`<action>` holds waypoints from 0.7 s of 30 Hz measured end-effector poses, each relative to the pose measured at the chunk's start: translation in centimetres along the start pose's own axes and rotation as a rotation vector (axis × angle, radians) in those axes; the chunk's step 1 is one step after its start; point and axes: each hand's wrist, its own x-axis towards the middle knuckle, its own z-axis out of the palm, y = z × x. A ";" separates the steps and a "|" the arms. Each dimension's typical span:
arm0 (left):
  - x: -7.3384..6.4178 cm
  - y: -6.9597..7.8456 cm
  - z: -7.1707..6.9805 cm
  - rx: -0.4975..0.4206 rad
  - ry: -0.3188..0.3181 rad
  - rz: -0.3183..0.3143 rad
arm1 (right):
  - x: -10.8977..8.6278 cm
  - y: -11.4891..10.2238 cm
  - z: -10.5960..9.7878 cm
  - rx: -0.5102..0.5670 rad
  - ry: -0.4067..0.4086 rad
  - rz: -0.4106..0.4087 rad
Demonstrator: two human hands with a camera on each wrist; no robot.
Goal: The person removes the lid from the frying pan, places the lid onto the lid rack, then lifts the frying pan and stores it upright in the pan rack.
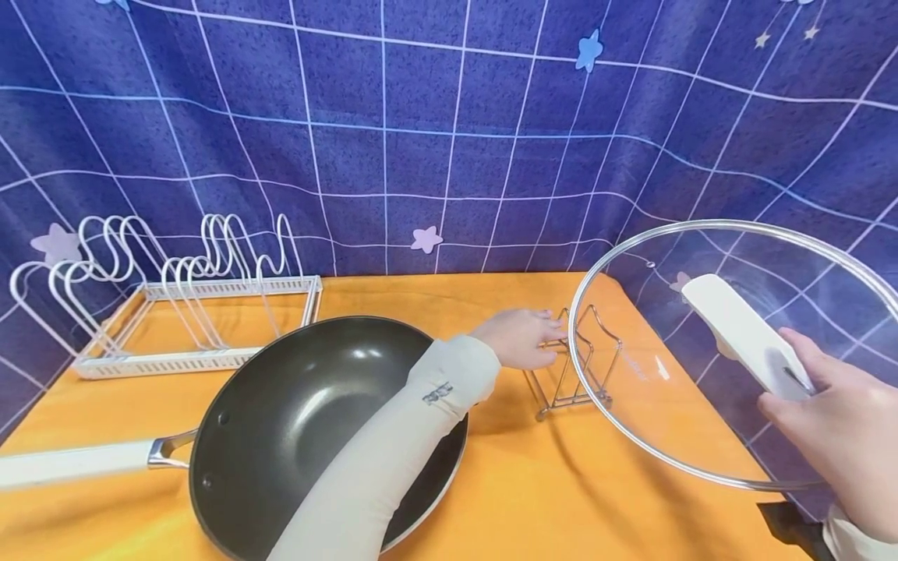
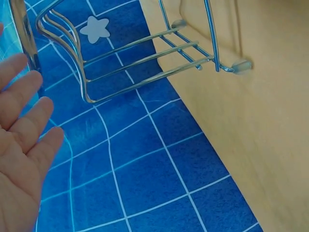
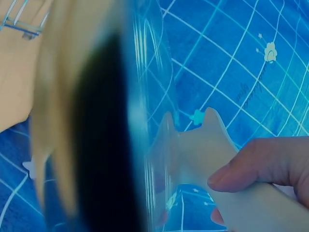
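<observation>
In the head view my right hand point(image 1: 842, 428) grips the white handle point(image 1: 747, 335) of a large round glass lid point(image 1: 701, 413) with a metal rim, held tilted up on the right. In the right wrist view the thumb presses along the handle point(image 3: 198, 154), beside the lid's glass point(image 3: 149, 87). My left hand point(image 1: 515, 336) reaches across to a small metal wire rack point(image 1: 575, 400), fingers extended at its left side. The left wrist view has that palm point(image 2: 19, 145) spread, with nothing in it, beside the rack's rods point(image 2: 149, 79).
A dark wok point(image 1: 309, 413) lies under my left forearm, its white handle point(image 1: 77, 465) pointing left. Behind it stands a white rack point(image 1: 168, 362) with curved dividers. The orange tabletop point(image 1: 533, 483) meets a blue checked curtain point(image 1: 421, 171) at the back and right.
</observation>
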 end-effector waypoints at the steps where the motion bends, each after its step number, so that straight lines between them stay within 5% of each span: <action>1: 0.0 0.1 0.0 0.000 -0.009 -0.009 | 0.1 0.1 -0.1 0.023 0.007 0.009; 12: 1.0 0.7 0.6 -0.024 -0.160 -0.102 | 0.3 1.2 -0.4 0.142 -0.002 0.101; 21: 1.2 0.3 0.8 -0.070 -0.149 -0.115 | 0.5 1.4 -0.8 0.146 -0.006 0.073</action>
